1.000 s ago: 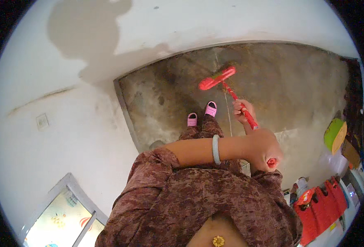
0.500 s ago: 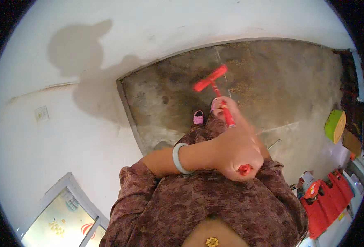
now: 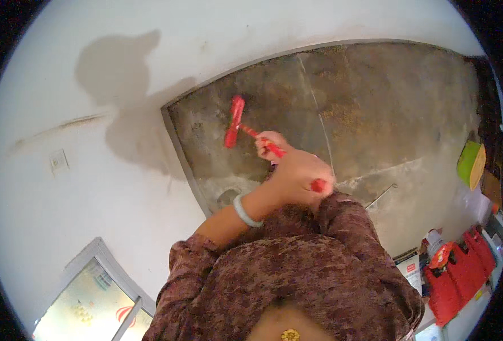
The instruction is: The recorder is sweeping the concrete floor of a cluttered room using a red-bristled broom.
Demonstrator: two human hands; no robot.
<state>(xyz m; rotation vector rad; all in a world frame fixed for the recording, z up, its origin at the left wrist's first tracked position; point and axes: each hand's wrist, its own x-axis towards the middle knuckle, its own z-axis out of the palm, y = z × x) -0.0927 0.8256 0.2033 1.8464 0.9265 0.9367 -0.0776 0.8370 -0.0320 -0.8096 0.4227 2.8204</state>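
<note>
Leftward swung the red mop head (image 3: pixel 235 121), ahead-left of the nearer right hand (image 3: pixel 271 138), which, like the left hand (image 3: pixel 306 172), I saw with fingers wrapped round the slanting handle (image 3: pixel 250 131).

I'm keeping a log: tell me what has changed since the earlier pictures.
The tool's red head swung left and turned nearly fore-and-aft. The left hand and right hand shifted left too, the left also forward. Both still grip the red handle.

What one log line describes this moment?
left hand: grips red pole near its end | right hand: grips it nearer crosswise head
</note>
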